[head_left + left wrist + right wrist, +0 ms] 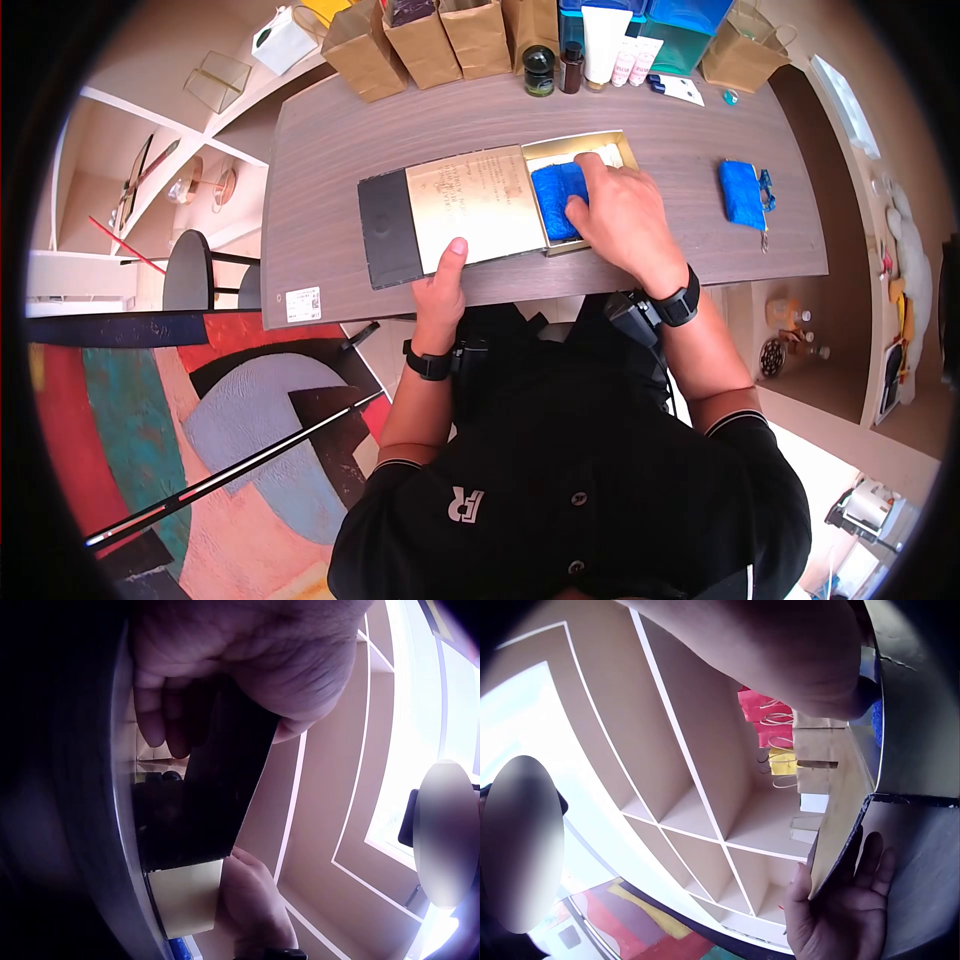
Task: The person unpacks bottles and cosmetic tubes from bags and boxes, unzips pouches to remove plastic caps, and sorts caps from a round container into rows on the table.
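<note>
A dark flip-top box lies unfolded on the table, its lid [480, 200] laid back to the left with a gold, printed inner face. My left hand [440, 295] grips the lid's near edge, thumb on the gold face and fingers beneath; the left wrist view shows that hand [247, 652] over the dark underside. In the gold-lined box tray [628, 150] lies a shiny blue pouch [557, 200]. My right hand [628, 215] reaches in from the right and holds the pouch by its right side with thumb and forefinger; the other fingertips are hidden.
A second blue pouch [742, 195] with a cord lies to the right on the table [690, 230]. Along the back stand paper bags [425, 45], a dark jar [538, 72], a small bottle [571, 68], white tubes [604, 45] and blue-green boxes [680, 40].
</note>
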Tool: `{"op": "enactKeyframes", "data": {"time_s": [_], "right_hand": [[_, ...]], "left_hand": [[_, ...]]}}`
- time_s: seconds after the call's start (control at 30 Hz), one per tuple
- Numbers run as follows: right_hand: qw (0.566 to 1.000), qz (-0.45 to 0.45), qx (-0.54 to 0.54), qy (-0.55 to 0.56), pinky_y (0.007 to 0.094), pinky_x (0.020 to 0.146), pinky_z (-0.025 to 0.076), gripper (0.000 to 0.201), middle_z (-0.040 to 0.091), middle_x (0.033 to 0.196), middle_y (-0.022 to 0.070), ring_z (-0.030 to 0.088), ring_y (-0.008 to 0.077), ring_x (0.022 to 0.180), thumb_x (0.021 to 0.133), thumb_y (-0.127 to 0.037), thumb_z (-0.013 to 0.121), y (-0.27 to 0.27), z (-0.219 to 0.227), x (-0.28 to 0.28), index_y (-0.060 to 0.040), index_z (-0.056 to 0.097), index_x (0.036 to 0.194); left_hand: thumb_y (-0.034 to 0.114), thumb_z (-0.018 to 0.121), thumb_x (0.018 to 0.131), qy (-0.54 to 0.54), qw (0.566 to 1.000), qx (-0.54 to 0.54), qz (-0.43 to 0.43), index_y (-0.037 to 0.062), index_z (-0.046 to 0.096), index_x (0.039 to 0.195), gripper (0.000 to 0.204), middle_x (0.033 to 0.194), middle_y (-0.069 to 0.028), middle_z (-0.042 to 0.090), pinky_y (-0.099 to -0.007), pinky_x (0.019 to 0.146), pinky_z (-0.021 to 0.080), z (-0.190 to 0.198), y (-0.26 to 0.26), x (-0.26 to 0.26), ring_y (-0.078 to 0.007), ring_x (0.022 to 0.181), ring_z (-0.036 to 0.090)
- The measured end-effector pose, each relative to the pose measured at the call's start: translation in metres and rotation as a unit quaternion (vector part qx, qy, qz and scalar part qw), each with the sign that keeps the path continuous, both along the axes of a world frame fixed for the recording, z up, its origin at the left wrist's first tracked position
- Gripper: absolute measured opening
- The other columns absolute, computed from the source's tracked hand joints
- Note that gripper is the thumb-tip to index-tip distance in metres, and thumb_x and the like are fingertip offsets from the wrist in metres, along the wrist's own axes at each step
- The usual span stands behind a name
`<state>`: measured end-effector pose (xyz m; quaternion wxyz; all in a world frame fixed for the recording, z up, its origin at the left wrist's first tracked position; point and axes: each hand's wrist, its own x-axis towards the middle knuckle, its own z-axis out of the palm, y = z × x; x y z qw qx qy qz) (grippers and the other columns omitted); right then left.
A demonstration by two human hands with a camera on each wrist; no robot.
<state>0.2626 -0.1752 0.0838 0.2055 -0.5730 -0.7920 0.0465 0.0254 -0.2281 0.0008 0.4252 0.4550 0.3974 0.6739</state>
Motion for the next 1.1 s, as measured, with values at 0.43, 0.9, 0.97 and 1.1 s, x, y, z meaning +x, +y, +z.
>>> {"op": "enactKeyframes", "data": {"time_s": [0.43,0.9,0.97,1.1], "right_hand": [[0.901,-0.007,0.139,0.411,0.0317,0.075,0.05,0.029,0.062,0.08,0.0041,0.059,0.0161,0.073,0.084,-0.001,0.066,-0.012,0.027,0.032,-0.0037,0.066,0.113],[0.948,-0.247,0.128,0.153,0.0343,0.082,0.051,0.023,0.067,0.096,0.0097,0.063,0.0229,0.09,0.087,-0.008,0.068,-0.019,-0.036,0.185,-0.0036,0.068,0.11],[0.931,-0.268,0.245,0.027,0.0441,0.088,0.049,0.022,0.066,0.1,0.0154,0.061,0.0359,0.099,0.083,-0.012,0.07,-0.023,-0.03,0.172,-0.0044,0.069,0.103],[0.928,-0.164,0.222,0.251,0.0367,0.079,0.053,0.021,0.067,0.098,0.0139,0.065,0.0286,0.087,0.086,-0.01,0.07,-0.031,-0.016,0.139,-0.0017,0.068,0.106]], "left_hand": [[0.009,0.068,0.095,-0.059,0.996,-0.058,0.033,-0.0018,0.056,0.133,0.041,0.125,-0.008,0.063,-0.0313,0.099,0.047,-0.014,-0.002,-0.005,-0.0161,0.113,0.061],[0.013,0.065,0.098,-0.031,0.998,-0.04,0.047,-0.0051,0.055,0.134,0.041,0.131,-0.0103,0.061,-0.0329,0.104,0.044,-0.004,0.0,-0.001,-0.0186,0.118,0.058],[0.017,0.063,0.1,-0.014,0.997,-0.039,0.063,-0.0061,0.055,0.135,0.043,0.131,-0.0106,0.061,-0.0331,0.104,0.043,0.007,0.001,0.002,-0.0189,0.119,0.058],[0.035,0.049,0.106,0.033,0.999,0.035,0.024,-0.009,0.048,0.14,0.055,0.141,-0.0157,0.055,-0.036,0.109,0.037,0.033,0.004,0.013,-0.0229,0.129,0.052]]}}
